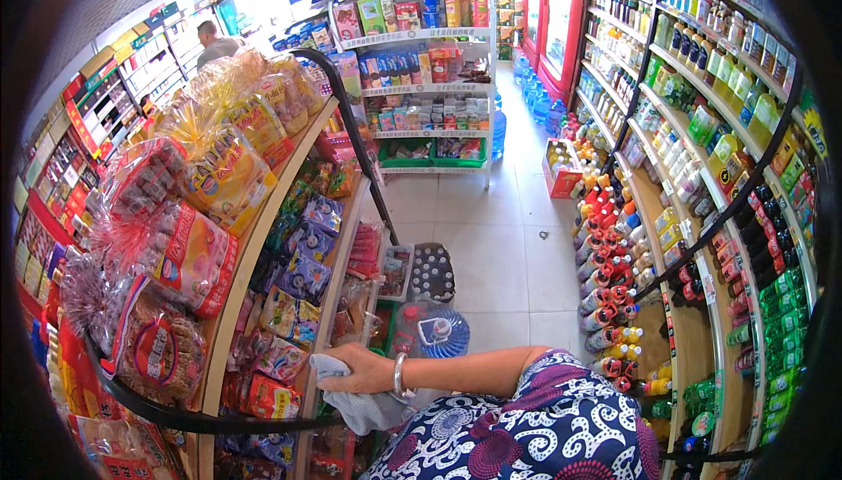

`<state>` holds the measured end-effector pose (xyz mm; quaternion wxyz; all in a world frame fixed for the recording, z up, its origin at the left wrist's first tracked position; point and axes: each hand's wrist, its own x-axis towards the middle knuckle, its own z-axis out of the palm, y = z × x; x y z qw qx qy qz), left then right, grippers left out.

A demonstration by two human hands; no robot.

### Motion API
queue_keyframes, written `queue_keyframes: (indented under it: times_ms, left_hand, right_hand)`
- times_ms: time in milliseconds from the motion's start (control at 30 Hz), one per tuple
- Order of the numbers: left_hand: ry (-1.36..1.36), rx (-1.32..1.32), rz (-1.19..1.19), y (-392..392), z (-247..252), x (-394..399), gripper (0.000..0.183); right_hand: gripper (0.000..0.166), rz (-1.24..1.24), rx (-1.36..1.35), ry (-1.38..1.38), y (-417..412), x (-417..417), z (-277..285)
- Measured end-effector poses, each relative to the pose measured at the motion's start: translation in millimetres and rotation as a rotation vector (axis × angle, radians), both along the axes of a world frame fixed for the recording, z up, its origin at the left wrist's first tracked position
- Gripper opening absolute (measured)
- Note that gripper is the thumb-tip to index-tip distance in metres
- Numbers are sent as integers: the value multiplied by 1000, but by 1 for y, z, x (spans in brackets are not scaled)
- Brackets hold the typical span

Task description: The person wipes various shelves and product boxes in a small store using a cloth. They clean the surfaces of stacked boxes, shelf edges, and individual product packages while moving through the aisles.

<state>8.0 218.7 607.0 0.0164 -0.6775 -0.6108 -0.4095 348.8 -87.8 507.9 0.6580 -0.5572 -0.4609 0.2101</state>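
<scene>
One hand (362, 368), wearing a silver bangle (398, 373), is closed on a grey cloth (358, 404) at the front edge of a snack shelf (329, 283). From its reach across the patterned garment, it appears to be my right hand. Part of the cloth hangs below the fingers. Beside the hand, the shelf holds colourful snack packets (273, 398). My left hand is out of view. On the top board of the same rack stand bagged pastries (197, 250) in clear wrapping.
Large water bottles (444, 333) and a polka-dot stool (432, 273) stand on the floor close ahead. Drink bottles (602, 283) line the right-hand shelving (691, 322). A red carton (562, 181) stands farther along the aisle. Another person (216, 46) is at the far left.
</scene>
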Motion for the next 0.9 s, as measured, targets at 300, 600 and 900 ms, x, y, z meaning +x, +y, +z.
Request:
queue_keyframes:
  times_ms: [300,600,900]
  left_hand:
    - [19,-47,-170,0,-9,-1,64]
    - [-398,89,-484,10,-20,21,65]
    - [-553,200,-591,5,-4,21,63]
  right_hand:
    - [25,21,-100,-35,5,-6,0]
    - [26,-70,-70,-100,17,-17,-27]
    - [24,0,-146,-15,-3,-18,-5]
